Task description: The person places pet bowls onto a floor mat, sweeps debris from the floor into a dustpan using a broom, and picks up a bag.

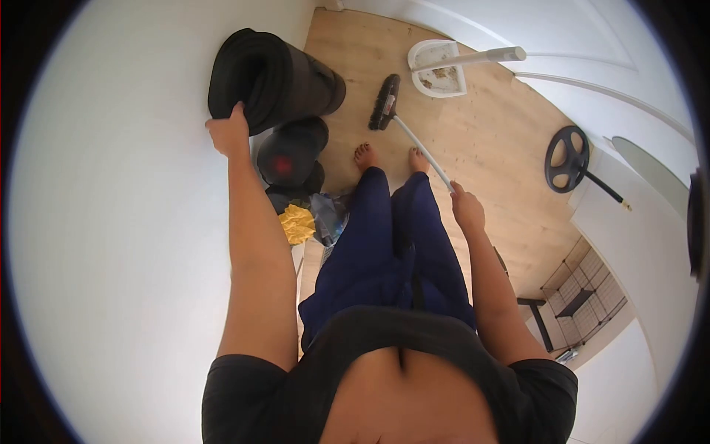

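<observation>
Head view: a right hand [468, 207] closed its fingers round a broom [423, 152] handle; a left hand [229, 132] pinched a rolled mat's [288, 81] rim, best held steady, bristles on the floor [510, 148] near a dustpan [444, 94].

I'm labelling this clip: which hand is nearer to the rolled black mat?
Left: the left hand grips the edge of the mat, while the right hand is away from it, holding the broom.

At the bottom of the frame is a black shirt [414, 325] with short sleeves and a scooped neck. Dark blue pants [370, 237] are in the middle. The feet [366, 157] are bare.
</observation>
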`<action>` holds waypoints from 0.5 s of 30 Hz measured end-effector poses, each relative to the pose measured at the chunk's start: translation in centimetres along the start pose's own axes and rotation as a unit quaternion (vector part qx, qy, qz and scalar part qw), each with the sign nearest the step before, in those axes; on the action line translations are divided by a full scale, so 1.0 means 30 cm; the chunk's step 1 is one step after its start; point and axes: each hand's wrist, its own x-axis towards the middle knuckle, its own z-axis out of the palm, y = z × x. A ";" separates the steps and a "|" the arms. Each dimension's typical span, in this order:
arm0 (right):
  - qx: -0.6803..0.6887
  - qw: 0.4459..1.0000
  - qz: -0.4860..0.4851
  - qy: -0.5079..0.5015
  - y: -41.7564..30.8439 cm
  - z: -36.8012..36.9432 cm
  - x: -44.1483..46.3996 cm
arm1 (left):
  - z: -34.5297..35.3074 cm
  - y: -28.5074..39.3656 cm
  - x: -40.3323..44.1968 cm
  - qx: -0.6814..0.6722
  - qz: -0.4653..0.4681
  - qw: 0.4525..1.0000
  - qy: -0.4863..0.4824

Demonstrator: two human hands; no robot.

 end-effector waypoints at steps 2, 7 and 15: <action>-0.001 1.000 -0.001 -0.002 -0.014 -0.011 -0.007 | 0.003 -0.017 -0.038 -0.084 -0.043 0.994 0.061; 0.023 1.000 0.000 0.003 -0.026 -0.029 -0.028 | 0.064 -0.043 -0.148 -0.178 -0.105 0.972 0.110; 0.035 0.999 -0.017 0.015 -0.083 -0.016 0.013 | 0.092 -0.070 -0.204 -0.271 -0.209 0.931 0.130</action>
